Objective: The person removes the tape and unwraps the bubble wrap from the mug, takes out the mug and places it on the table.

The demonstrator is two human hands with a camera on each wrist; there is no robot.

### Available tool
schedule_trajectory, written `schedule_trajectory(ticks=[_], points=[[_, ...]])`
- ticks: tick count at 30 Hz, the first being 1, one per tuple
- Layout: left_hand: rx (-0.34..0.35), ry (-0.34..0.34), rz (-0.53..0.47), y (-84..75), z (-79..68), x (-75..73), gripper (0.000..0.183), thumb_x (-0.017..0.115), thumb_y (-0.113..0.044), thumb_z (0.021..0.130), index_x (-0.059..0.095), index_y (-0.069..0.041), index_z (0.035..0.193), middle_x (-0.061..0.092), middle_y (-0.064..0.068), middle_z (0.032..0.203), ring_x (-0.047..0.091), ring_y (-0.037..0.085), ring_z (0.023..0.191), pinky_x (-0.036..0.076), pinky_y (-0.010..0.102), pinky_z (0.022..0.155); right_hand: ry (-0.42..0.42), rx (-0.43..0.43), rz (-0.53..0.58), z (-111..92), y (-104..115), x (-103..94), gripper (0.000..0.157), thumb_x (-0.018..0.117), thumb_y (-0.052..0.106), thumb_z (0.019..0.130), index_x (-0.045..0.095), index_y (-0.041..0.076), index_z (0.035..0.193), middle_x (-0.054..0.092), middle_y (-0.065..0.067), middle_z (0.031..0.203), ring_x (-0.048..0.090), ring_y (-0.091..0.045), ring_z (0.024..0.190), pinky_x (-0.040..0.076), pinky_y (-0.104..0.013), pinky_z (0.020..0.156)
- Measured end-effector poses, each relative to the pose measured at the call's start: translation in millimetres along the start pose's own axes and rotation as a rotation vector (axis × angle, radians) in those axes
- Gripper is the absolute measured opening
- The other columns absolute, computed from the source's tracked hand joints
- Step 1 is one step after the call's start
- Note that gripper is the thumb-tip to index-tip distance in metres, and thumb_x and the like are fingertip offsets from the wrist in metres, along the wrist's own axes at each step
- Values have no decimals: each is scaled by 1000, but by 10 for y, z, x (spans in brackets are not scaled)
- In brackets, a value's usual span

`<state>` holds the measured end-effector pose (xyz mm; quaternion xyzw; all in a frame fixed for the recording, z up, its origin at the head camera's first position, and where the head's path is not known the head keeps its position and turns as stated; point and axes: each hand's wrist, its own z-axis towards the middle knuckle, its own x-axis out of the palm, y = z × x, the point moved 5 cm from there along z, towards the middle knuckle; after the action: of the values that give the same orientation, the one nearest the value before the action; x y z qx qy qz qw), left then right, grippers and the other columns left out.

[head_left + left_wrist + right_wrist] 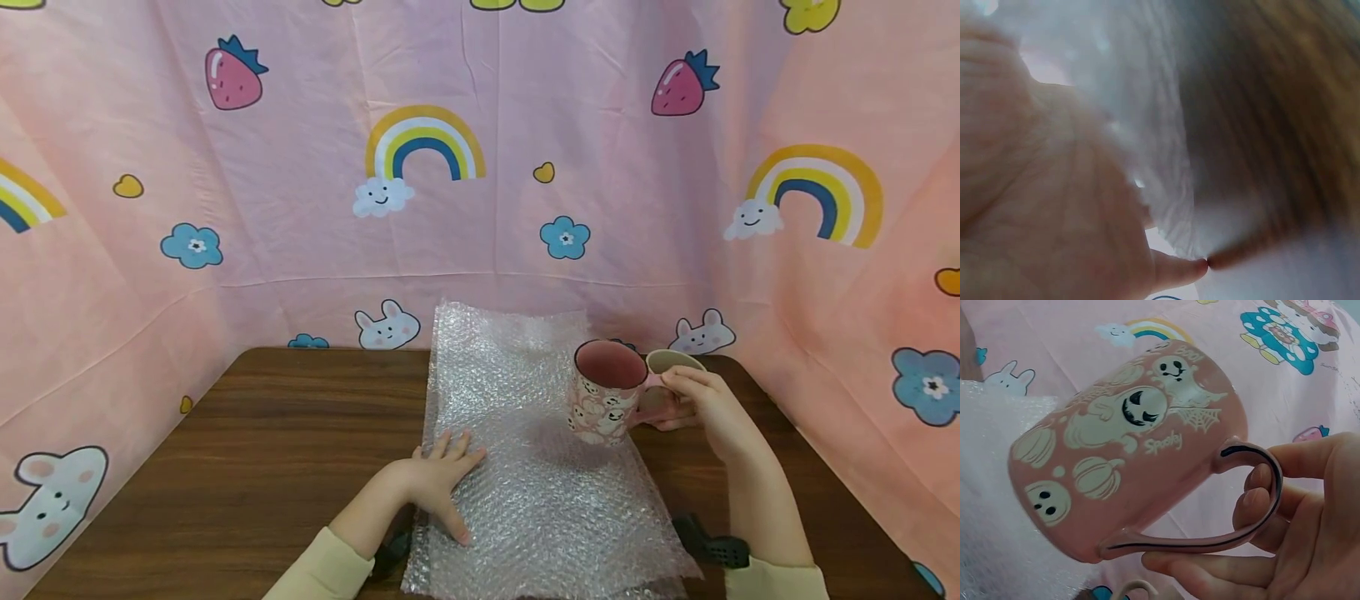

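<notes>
A pink mug (602,400) with white ghosts and pumpkins in relief is held by its handle in my right hand (705,408). The right wrist view shows the fingers (1260,506) hooked through the mug's handle (1235,540), the mug (1129,450) tilted. It hangs over a sheet of bubble wrap (517,500) spread on the table. My left hand (442,483) lies with fingers spread on the wrap's left edge. In the left wrist view, the palm (1054,187) is beside the blurred wrap (1160,137).
A second, pale cup (673,360) stands at the back right, partly hidden behind my right hand. The dark wooden table (300,442) carries the wrap along its middle. A pink patterned cloth (480,242) hangs around the back and sides.
</notes>
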<state>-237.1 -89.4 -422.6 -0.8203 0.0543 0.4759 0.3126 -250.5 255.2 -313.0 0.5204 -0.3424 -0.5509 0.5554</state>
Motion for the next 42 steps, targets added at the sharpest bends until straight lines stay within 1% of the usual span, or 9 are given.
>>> schedule_trajectory(ticks=[3, 9, 11, 16, 19, 24, 30, 37, 42], points=[[1, -1, -4, 13, 3, 1, 117, 84, -49, 65, 17, -15, 155, -6, 16, 158, -15, 40, 140, -2, 71, 101, 3, 4, -32, -16, 6, -38, 29, 47, 17, 101, 56, 3, 77, 46, -1, 69, 61, -20, 59, 56, -43, 62], [4, 0, -4, 16, 14, 7, 116, 84, -49, 65, 18, -15, 155, -6, 16, 158, -14, 40, 141, -2, 71, 102, 8, 5, -62, -36, -7, -98, 34, 44, 15, 101, 52, 4, 70, 46, 1, 67, 55, -16, 54, 56, -44, 60], [4, 0, 1, 13, 15, 5, 116, 84, -50, 65, 18, -15, 155, -5, 16, 158, -13, 40, 141, -1, 71, 102, -4, 17, -68, -44, -24, -120, 36, 43, 14, 101, 51, 4, 68, 46, 1, 67, 56, -16, 54, 56, -44, 59], [4, -3, 1, 9, 17, 3, 116, 84, -49, 65, 18, -15, 155, -5, 16, 158, -13, 40, 141, -1, 71, 102, -26, 56, -56, -76, -81, -192, 35, 43, 16, 101, 54, 6, 70, 47, 1, 69, 67, -21, 61, 56, -43, 60], [7, -3, 1, 4, 18, 0, 116, 84, -49, 65, 19, -15, 154, -4, 17, 158, -12, 40, 141, -1, 71, 102, -22, 60, -37, -99, -95, -242, 34, 44, 16, 101, 55, 8, 70, 48, 2, 69, 69, -24, 66, 57, -41, 59], [10, -1, 4, 5, 16, -3, 116, 84, -49, 66, 18, -15, 155, -5, 16, 158, -13, 41, 141, -1, 71, 102, -2, 61, -16, -135, -106, -318, 35, 44, 15, 102, 54, 9, 69, 56, 1, 68, 71, -25, 70, 57, -39, 60], [8, 2, 0, 11, 3, 8, 117, 84, -50, 66, 17, -15, 155, -6, 16, 158, -13, 40, 141, -1, 70, 102, -8, 94, -27, -174, -156, -439, 37, 44, 16, 102, 51, 12, 66, 67, -3, 74, 71, -27, 73, 57, -41, 61], [2, -1, -1, 8, 1, 6, 116, 84, -49, 66, 17, -16, 155, -6, 16, 158, -13, 40, 141, -1, 70, 102, -43, 94, -18, -227, -230, -627, 39, 42, 16, 102, 48, 13, 64, 50, 4, 61, 71, -22, 69, 56, -37, 56], [4, 4, -2, -14, -2, -1, 117, 84, -49, 66, 17, -16, 155, -6, 16, 158, -14, 40, 141, -2, 70, 102, -49, 138, -45, -271, -294, -756, 40, 41, 17, 102, 43, 15, 62, 51, 3, 59, 71, -22, 70, 55, -37, 57]])
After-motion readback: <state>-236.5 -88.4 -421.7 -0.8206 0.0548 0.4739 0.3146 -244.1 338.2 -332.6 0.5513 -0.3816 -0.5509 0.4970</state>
